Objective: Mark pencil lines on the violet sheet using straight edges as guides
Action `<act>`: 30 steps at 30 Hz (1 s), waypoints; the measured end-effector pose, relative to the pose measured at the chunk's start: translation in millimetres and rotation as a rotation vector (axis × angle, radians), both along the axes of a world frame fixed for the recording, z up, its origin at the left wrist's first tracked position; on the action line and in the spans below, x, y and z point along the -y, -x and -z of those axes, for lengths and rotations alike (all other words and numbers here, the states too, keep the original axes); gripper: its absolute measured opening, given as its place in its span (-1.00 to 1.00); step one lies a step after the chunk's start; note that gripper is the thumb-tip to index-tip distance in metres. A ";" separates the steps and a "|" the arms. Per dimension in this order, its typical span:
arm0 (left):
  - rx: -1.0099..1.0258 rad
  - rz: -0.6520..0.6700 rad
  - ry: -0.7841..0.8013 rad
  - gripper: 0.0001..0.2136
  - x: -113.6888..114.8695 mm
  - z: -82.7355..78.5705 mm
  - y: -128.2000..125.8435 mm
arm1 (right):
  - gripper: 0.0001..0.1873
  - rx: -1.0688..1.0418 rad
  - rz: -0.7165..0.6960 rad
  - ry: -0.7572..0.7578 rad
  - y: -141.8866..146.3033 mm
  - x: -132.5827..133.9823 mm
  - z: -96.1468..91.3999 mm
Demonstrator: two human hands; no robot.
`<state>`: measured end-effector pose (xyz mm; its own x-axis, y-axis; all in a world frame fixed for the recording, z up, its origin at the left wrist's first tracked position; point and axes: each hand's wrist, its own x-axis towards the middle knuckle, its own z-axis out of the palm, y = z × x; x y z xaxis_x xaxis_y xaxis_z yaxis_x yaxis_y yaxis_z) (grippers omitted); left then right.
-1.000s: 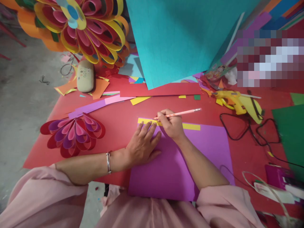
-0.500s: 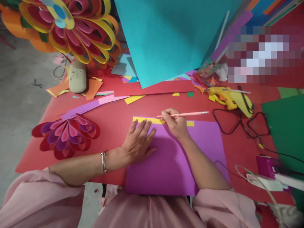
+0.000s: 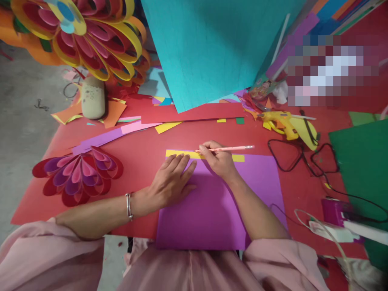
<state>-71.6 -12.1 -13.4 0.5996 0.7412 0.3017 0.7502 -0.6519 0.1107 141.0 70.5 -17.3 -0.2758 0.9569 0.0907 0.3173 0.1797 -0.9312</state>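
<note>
My left hand point(image 3: 171, 180) lies flat with fingers spread, pressing on the top left corner of a purple paper sheet point(image 3: 218, 206) and on a yellow paper strip point(image 3: 178, 154) laid along the sheet's far edge. A pink pencil point(image 3: 230, 148) is pinched in my right hand point(image 3: 218, 159), with its tip touching the yellow strip. The purple sheet rests on a large red sheet point(image 3: 145, 149).
A folded red-and-purple paper flower point(image 3: 77, 173) lies at the left. A large yellow-and-red paper flower point(image 3: 91, 36) and a teal sheet point(image 3: 212, 48) stand at the back. A yellow glue gun point(image 3: 287, 126) with black cord point(image 3: 303, 157), a green sheet point(image 3: 360, 165), and a power strip point(image 3: 330, 230) are on the right.
My right hand slid the pencil right along the yellow strip, then back left. My left hand stayed pressed on the paper. The camera drifted slightly.
</note>
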 end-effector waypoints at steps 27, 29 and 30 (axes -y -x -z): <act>-0.097 -0.059 0.083 -0.49 0.3 -8.8 -2.8 | -0.69 0.004 -0.003 -0.004 0.6 -0.5 0.2; -0.102 -0.060 0.088 -0.49 0.3 -8.3 -2.7 | -0.70 0.007 0.001 -0.006 0.7 -0.4 -0.5; -0.105 -0.059 0.091 -0.49 0.4 -8.1 -2.7 | -0.71 0.005 0.004 -0.009 0.7 -0.4 -0.7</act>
